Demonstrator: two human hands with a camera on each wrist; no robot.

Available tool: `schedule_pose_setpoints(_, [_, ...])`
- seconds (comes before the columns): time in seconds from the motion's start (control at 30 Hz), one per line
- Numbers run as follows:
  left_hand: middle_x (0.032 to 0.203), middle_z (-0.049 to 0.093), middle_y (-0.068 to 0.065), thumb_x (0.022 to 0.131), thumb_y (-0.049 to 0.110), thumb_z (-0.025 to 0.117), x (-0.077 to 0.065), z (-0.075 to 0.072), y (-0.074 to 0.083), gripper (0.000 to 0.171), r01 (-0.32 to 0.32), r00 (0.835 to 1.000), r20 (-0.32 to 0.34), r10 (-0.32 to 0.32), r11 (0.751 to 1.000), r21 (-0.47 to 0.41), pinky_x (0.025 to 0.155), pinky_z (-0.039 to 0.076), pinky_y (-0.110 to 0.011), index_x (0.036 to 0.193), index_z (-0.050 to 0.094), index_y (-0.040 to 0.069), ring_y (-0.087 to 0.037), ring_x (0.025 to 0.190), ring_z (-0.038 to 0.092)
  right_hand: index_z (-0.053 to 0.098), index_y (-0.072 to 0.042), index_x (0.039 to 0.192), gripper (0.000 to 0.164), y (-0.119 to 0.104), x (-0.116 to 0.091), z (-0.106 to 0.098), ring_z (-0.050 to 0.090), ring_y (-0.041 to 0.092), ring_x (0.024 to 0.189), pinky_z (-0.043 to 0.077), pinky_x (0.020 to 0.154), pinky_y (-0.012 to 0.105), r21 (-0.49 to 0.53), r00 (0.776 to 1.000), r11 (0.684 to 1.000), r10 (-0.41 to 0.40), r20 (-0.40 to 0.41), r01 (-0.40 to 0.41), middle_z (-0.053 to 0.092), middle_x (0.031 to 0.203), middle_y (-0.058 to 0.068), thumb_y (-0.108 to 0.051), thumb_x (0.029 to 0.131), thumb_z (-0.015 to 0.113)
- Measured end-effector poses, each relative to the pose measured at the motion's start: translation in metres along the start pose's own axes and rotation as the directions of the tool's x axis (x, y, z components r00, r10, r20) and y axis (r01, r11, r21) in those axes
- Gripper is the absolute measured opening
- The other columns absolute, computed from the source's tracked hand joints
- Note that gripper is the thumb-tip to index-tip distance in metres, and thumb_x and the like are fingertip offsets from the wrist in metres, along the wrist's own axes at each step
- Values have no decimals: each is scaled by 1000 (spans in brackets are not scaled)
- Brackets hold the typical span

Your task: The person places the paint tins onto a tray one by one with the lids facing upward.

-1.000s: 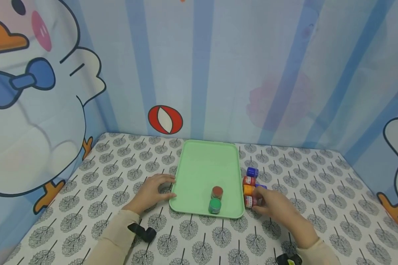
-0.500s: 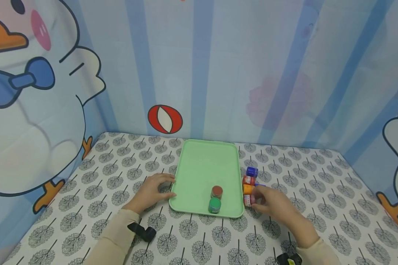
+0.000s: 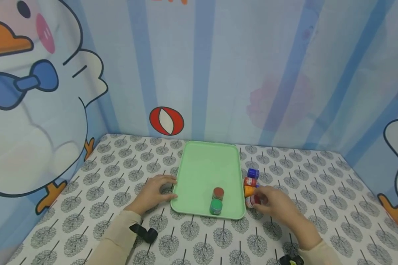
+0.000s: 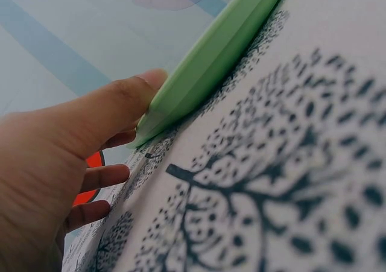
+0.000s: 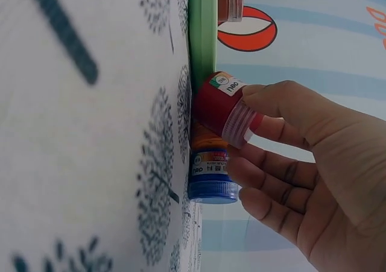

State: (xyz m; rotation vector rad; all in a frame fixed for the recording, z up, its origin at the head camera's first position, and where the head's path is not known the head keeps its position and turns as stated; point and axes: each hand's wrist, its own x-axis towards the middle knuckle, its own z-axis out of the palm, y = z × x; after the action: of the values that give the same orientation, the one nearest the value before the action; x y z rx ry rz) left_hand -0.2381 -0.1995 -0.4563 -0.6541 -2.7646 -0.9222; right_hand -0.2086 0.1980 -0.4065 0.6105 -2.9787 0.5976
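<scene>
My right hand [image 3: 276,207] pinches a dark red paint jar [image 5: 218,106] between thumb and fingers, just right of the green tray [image 3: 207,163]. In the right wrist view the jar lies tilted on its side, its clear ribbed lid end toward the palm. My left hand [image 3: 150,195] rests at the tray's left edge, thumb and fingertips at the rim, fingers loosely spread. The left wrist view shows the thumb [image 4: 154,78] on the rim. A green-capped jar [image 3: 216,207] and a brown-red-capped jar [image 3: 218,193] stand upright in the tray's near right part.
Along the tray's right side lie an orange jar [image 3: 249,191], a red jar [image 3: 250,182] and a blue jar [image 3: 253,173]. Another blue jar [image 5: 212,178] is partly hidden behind my right hand in the head view. A patterned curtain [image 3: 232,73] rises behind the tree-print tablecloth [image 3: 132,173].
The red jar in my right hand has turned slightly, its near end swinging away from the orange jar. The left hand stays at the tray's edge. The head view has shifted a little.
</scene>
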Motion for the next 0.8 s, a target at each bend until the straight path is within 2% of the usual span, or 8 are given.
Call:
schedule_pose_setpoints(0.27, [133,61,-3,78,34,78,0,-1,3,44,6,1000,-1,-6,1000,3,111,36,-57,117,68,16,-30,127,53,66,-16,97,20,0,0,-1,51,8,72,44,62,18,-1,999,1000,-24,-28,24,57,79,-8,-23,80,76])
schedule_pose_setpoints(0.8, [132,62,-4,77,33,79,1,1,0,44,4,1000,-18,-4,1000,16,110,37,-57,116,68,16,-31,126,54,67,-13,103,26,-7,3,-8,52,7,71,45,58,18,-52,997,998,-34,-62,31,58,85,-5,-25,81,75])
